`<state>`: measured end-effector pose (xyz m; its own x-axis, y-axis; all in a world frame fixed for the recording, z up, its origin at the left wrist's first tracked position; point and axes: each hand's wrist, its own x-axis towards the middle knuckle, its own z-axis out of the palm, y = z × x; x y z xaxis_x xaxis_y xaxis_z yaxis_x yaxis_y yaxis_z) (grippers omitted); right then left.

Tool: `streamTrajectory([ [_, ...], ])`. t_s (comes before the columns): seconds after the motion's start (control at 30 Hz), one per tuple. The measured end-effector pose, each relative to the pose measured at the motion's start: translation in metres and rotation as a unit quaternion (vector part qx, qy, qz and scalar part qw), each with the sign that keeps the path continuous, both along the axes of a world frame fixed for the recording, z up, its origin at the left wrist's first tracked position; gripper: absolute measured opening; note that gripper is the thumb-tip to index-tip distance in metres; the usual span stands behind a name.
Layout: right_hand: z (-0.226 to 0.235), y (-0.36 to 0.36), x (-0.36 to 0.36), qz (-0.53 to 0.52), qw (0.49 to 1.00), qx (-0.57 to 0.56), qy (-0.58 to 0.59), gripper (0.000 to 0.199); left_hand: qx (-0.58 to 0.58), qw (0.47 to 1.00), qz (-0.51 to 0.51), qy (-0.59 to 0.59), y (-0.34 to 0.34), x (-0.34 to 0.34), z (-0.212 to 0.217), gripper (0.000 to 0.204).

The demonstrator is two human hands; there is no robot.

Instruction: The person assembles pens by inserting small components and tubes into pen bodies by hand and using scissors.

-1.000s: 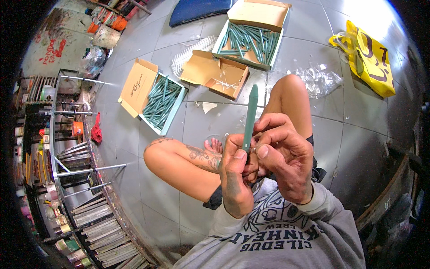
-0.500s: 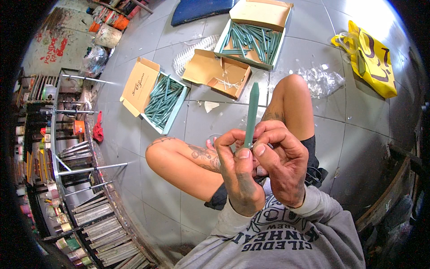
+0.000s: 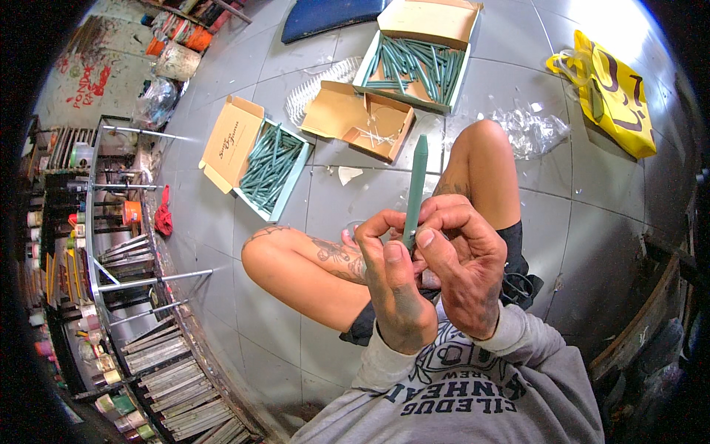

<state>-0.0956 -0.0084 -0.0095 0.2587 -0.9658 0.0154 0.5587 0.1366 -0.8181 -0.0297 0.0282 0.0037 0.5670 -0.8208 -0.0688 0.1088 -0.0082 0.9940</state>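
Note:
A slim green pen (image 3: 417, 177) stands almost upright in front of me, its tapered end up. My left hand (image 3: 399, 300) grips its lower part between thumb and bent fingers. My right hand (image 3: 473, 270) is closed at the pen's lower end, thumb and forefinger pinched against it beside a small pale spot. Whatever else those fingertips may hold is hidden. Beyond my knees, many similar green pens fill one open box (image 3: 233, 140) on the left and another open box (image 3: 433, 21) farther back. Between them a small brown box (image 3: 336, 111) holds thin white sticks.
Clear crumpled plastic (image 3: 529, 133) and a yellow bag (image 3: 610, 96) lie on the tiled floor to the right. A clear ridged plastic sheet (image 3: 314, 92) and a dark blue pad (image 3: 329, 18) are at the back. A metal rack (image 3: 92, 222) with jars and frames lines the left.
My left thumb has lifted slightly and shifted left off the pen's lower end. The right thumb has moved up a little against the pen. The boxes stay as they were.

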Motion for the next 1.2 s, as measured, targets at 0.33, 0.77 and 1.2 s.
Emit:
streamTrajectory([
  [0.33, -0.001, -0.001, 0.001, -0.016, 1.000, -0.020, 0.018, 0.008, 0.042, 0.997, -0.011, -0.063, -0.001, 0.000, 0.005, 0.040],
  [0.77, 0.000, -0.001, -0.001, -0.016, 0.999, -0.022, 0.021, 0.009, -0.010, 0.998, -0.009, -0.055, -0.003, -0.001, -0.001, 0.041],
  [1.2, -0.004, -0.003, -0.002, -0.044, 0.994, -0.080, 0.060, 0.011, -0.018, 0.998, -0.007, -0.055, -0.004, -0.006, 0.001, 0.040],
])
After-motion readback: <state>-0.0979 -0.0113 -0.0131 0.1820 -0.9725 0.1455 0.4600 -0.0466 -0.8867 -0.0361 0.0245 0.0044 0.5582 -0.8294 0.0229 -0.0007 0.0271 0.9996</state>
